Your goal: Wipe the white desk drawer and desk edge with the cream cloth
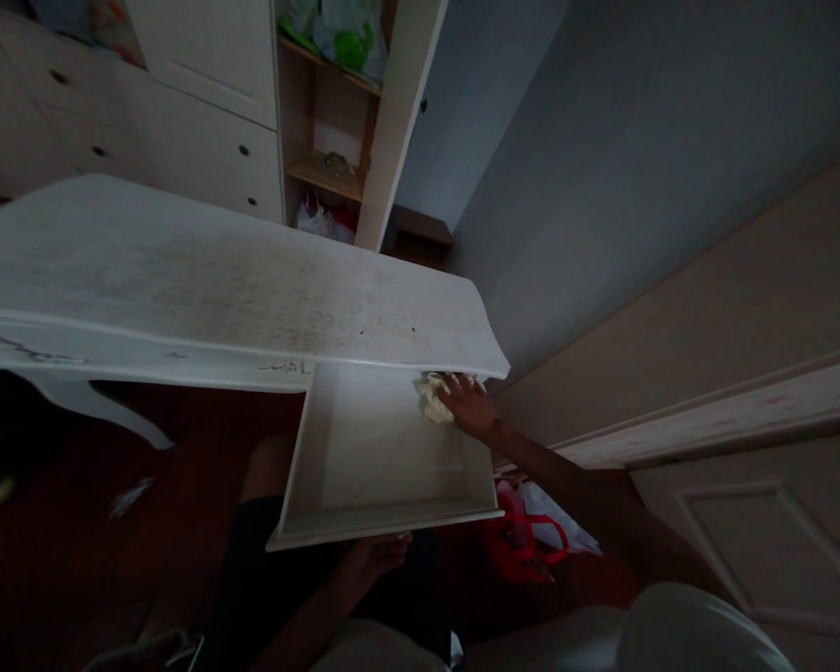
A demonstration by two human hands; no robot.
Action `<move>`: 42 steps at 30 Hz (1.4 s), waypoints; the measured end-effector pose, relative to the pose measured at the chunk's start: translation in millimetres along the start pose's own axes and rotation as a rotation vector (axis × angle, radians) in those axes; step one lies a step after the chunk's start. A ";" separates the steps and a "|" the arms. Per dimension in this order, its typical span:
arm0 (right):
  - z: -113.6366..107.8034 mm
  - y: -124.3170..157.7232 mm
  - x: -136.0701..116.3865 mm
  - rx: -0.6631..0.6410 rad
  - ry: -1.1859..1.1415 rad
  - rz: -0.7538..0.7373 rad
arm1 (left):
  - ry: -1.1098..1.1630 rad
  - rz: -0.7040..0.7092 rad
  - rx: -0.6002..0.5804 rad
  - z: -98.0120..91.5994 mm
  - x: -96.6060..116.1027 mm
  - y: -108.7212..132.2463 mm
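A white drawer (385, 457) is pulled out from under the right end of a white table (406, 299); its inside holds only a crumpled pale cloth (434, 399). My right hand (470, 408) reaches into the back right corner and has its fingers closed over this cloth, pressing it against the drawer. Just below the drawer's front edge is my left hand (382, 557), its fingers loosely extended to the right with nothing seen in them. Whether it touches the drawer's underside I cannot tell in the dim light.
Dark smudges mark the tabletop. Behind it stands a white cabinet (203, 84) with an open door (399, 121) and bags on its shelves. A red bag (525, 541) and a white plastic bag lie on the floor at the right, near the wall (637, 187).
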State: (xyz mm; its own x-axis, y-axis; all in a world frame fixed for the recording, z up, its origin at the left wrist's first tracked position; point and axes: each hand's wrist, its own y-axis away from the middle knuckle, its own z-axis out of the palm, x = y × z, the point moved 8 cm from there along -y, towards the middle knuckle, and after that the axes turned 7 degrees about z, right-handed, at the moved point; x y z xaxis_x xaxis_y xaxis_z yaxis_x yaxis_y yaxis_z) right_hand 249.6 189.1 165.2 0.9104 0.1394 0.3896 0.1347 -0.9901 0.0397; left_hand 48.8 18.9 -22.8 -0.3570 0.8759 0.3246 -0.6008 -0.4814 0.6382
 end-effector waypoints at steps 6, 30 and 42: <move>-5.3 29.1 10.3 -0.006 -0.145 -0.015 | 0.003 -0.022 -0.015 -5.4 -2.5 -5.3; 17.9 196.1 5.0 -0.072 -1.188 0.303 | -0.012 -0.011 -0.038 -4.5 1.5 -1.9; -35.8 155.6 -89.5 -0.159 -1.128 -0.194 | 0.052 0.063 -0.080 -3.0 -4.8 -12.1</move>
State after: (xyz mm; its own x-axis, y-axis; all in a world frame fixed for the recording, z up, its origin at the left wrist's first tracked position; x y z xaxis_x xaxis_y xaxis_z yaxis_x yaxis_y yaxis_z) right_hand 175.1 22.0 169.5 0.7223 0.1453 -0.6762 0.3324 -0.9303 0.1552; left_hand 55.7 20.4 -34.2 -0.4312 0.8420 0.3242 -0.6303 -0.5383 0.5594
